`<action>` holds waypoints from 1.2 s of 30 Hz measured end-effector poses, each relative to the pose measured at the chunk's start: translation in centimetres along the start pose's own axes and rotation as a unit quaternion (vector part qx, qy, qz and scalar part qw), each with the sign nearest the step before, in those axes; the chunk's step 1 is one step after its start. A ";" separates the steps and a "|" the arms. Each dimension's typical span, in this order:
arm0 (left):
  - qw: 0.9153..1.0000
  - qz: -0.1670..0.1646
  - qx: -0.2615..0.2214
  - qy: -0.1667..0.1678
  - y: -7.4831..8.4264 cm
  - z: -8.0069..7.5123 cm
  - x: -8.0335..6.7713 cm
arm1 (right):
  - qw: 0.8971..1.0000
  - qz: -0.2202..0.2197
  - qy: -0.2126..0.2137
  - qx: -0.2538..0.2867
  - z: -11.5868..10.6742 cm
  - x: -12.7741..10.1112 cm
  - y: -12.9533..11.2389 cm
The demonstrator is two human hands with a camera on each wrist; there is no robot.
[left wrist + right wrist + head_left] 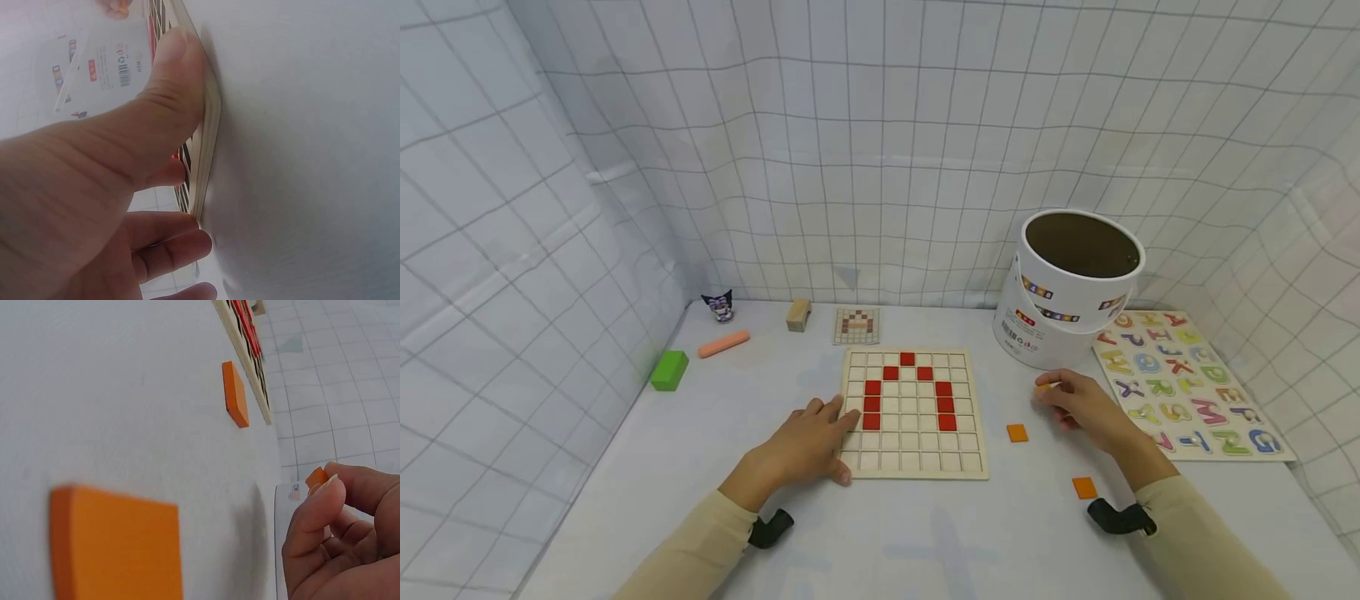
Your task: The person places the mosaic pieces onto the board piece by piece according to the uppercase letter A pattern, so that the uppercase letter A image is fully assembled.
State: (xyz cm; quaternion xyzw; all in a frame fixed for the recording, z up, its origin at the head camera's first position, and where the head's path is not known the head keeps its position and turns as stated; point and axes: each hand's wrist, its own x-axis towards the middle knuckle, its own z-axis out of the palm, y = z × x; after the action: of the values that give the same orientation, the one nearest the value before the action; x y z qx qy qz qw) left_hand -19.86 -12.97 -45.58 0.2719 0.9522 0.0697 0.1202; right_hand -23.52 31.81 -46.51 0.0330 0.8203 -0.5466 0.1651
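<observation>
Head view | left hand (pixel 805 446) steadies grid board (pixel 913 414) | right hand (pixel 1086 408) pinches orange tile (pixel 316 477)

The orange tile (pixel 317 477) pinched in the right hand (pixel 340 534) shows only one corner past the fingertips at the lower right of the right wrist view, and in the head view it is too small to make out. The near orange tile (pixel 115 544) at the lower left of that wrist view is blurred and cut off by the bottom edge. In the left wrist view the left hand (pixel 94 194) covers most of the grid board (pixel 209 134), and the white tub (pixel 100 59) at the upper left is blurred, its print unreadable.
</observation>
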 end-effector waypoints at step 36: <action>1.000 -0.006 -0.003 0.001 0.0 -0.1 0.0 | 0.979 -0.104 -0.041 -0.173 19.2 4.1 -9.0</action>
State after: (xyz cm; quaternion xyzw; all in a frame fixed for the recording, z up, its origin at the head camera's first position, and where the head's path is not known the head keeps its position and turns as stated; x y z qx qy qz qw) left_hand -19.87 -13.02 -45.53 0.2661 0.9538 0.0718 0.1200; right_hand -24.96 10.26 -46.43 -0.1043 0.8939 -0.4115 0.1438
